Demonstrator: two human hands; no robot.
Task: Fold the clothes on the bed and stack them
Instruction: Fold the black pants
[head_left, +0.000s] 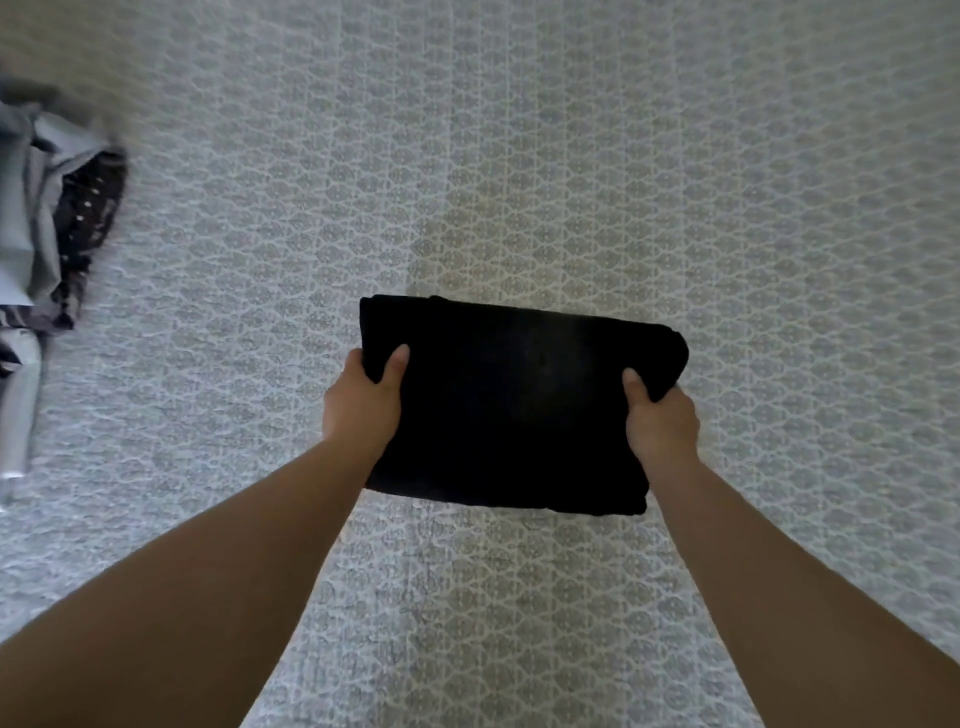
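A folded black garment (514, 405) forms a thick rectangle in the middle of the view, over the patterned bedspread (571, 182). My left hand (361, 402) grips its left edge, thumb on top and fingers underneath. My right hand (660, 421) grips its right edge the same way. I cannot tell if the garment rests on the bed or hangs just above it.
A loose heap of unfolded clothes (47, 249) lies at the left edge of the bed: pale grey-blue fabric and a dark piece with small white dots. The grey-white patterned bedspread stretches around the black garment on all sides.
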